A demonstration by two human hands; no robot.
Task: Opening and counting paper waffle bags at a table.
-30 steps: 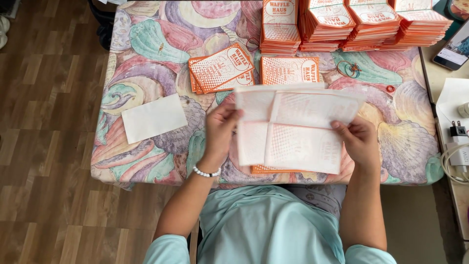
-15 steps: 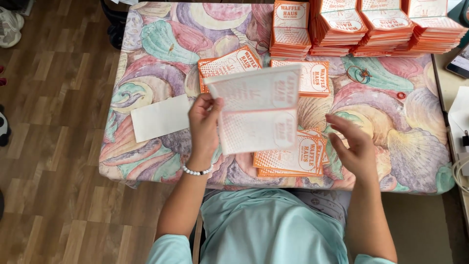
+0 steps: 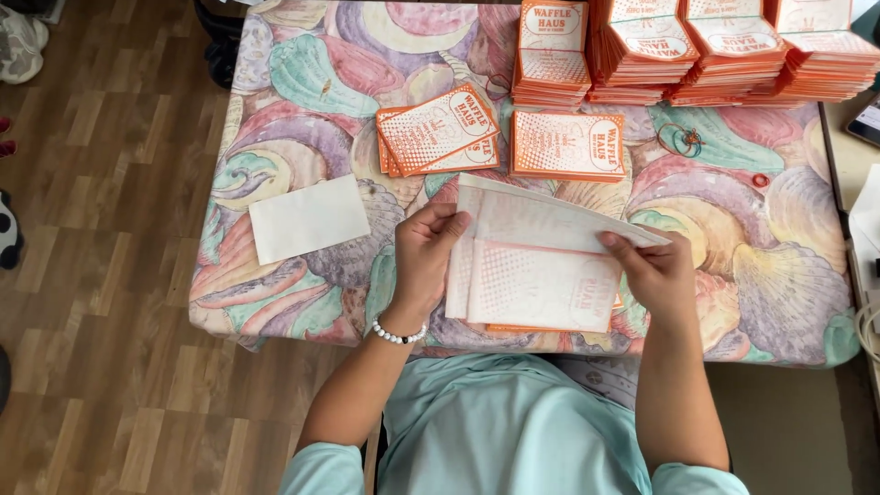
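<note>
Both hands hold one unfolded paper bag (image 3: 541, 266), white on this side with faint orange print showing through, above the near edge of the table. My left hand (image 3: 423, 261), with a white bead bracelet on its wrist, grips the sheet's left edge. My right hand (image 3: 653, 273) pinches its right edge near the upper corner. Under the sheet lies a small pile of orange printed bags (image 3: 550, 326), mostly hidden.
The table has a cloth (image 3: 302, 82) with pastel swirls. Two small piles of orange bags (image 3: 440, 130) (image 3: 568, 145) lie in the middle, tall stacks (image 3: 697, 46) along the far edge. A blank white sheet (image 3: 308, 218) lies at left, rubber bands (image 3: 680, 139) at right. Wooden floor on the left.
The left hand alone held the sheet up half a second ago; now it is lower and the right hand has taken its right edge again.
</note>
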